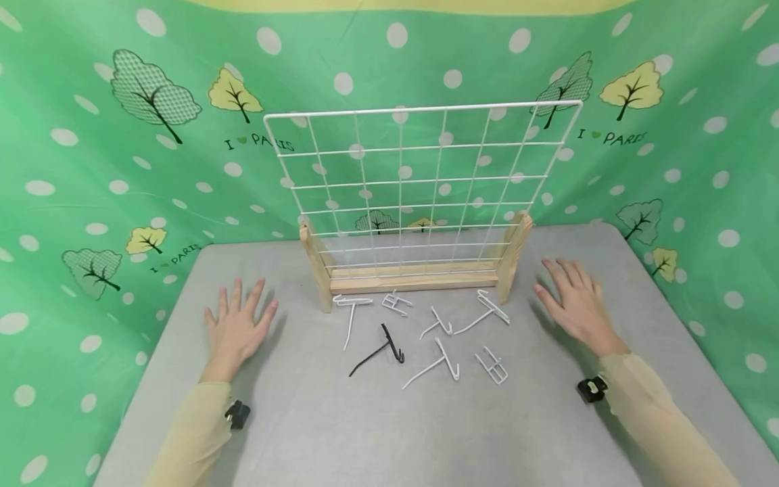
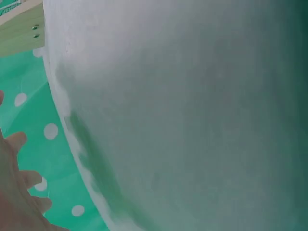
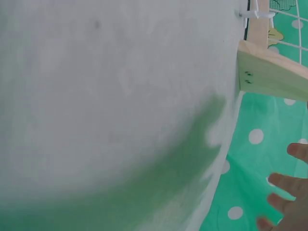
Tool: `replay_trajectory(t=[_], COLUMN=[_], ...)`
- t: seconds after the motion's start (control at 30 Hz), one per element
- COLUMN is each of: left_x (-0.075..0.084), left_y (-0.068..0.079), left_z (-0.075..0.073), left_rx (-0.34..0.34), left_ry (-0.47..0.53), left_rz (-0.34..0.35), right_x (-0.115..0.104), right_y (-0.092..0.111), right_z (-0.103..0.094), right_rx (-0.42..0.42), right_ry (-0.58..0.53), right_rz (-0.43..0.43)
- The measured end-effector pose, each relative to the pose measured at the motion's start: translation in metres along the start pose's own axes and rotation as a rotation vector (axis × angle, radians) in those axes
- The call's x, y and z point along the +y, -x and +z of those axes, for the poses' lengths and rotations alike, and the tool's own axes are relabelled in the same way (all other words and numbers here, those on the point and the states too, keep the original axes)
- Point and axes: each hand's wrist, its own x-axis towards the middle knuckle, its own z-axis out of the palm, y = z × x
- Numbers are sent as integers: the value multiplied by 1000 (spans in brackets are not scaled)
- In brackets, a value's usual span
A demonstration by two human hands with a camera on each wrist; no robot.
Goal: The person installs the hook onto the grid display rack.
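My left hand (image 1: 236,328) is held over the table's left side, fingers spread, holding nothing. On the other side my right hand (image 1: 577,304) is likewise empty with its fingers extended. Between them stands a white wire grid panel (image 1: 420,180) in a wooden stand (image 1: 414,281). In front of it lie several white wire hooks, among them one at the left (image 1: 351,318) and one at the front (image 1: 443,353). A black hook (image 1: 385,345) lies among them, along with two small white wire brackets, one behind (image 1: 396,304) and one at the front right (image 1: 491,367). Neither hand touches these pieces.
The grey table (image 1: 365,433) has rounded far corners. Behind and beside it hangs a green cloth (image 1: 341,40) with white dots and printed trees. Each wrist wears a small black camera, one left (image 1: 238,414) and one right (image 1: 592,389).
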Motion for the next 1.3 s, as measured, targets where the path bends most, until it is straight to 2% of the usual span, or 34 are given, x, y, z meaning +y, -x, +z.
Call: replay_trajectory(t=[0.23,0.57,0.93,1.3], left_x=[9,24,43,51], left_y=[-4,-17,-28,-32], left_z=[-1,-5,-8,-10], left_rx=[1,10,17,25], left_ry=[10,16,60,139], left_rz=[13,33,37,32], right_x=[-6,-18,-33,-42], right_y=[5,4,5,5], right_z=[3,11,21,33], right_rx=[93,104,88,37], right_ry=[-91,-201,-273,-331], right_rz=[-80,-235,-284,-296])
